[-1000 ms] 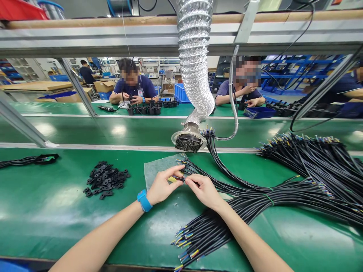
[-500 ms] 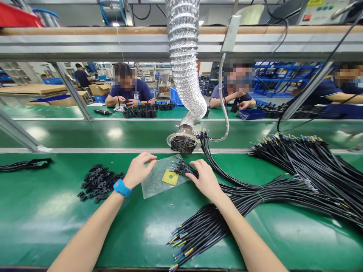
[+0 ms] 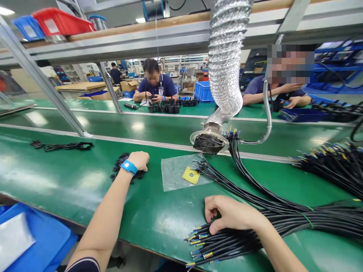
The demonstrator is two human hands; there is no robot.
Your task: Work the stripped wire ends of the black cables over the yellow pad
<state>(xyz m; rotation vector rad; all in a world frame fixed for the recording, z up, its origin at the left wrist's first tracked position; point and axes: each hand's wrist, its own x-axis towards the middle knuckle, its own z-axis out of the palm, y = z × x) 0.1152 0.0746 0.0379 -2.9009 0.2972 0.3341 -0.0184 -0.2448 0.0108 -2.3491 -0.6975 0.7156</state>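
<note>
My left hand (image 3: 139, 161), with a blue wristband, is over the pile of small black plastic parts (image 3: 117, 166). Its fingers curl down out of sight, so whether it grips a part cannot be told. Low over the near bundle of black cables (image 3: 224, 245) is my right hand (image 3: 231, 213), fingers bent, with a gap between thumb and fingers and nothing seen in it. The bundle's stripped ends show yellow, blue and white wires. Beyond it, a second group of cables (image 3: 218, 174) has its ends beside a yellow square with a hole (image 3: 191, 175) on a clear plastic sheet (image 3: 172, 173).
A fume duct (image 3: 210, 141) hangs low over the bench, beside upright cable ends (image 3: 232, 136). More cables (image 3: 334, 166) lie at right. A black cable assembly (image 3: 64, 146) rests at left. A blue bin (image 3: 36, 238) is below the bench edge. Two co-workers sit opposite.
My left hand has moved from beside the plastic sheet to the black parts. My right hand has left the far cable ends and come back over the near bundle. The view has swung left.
</note>
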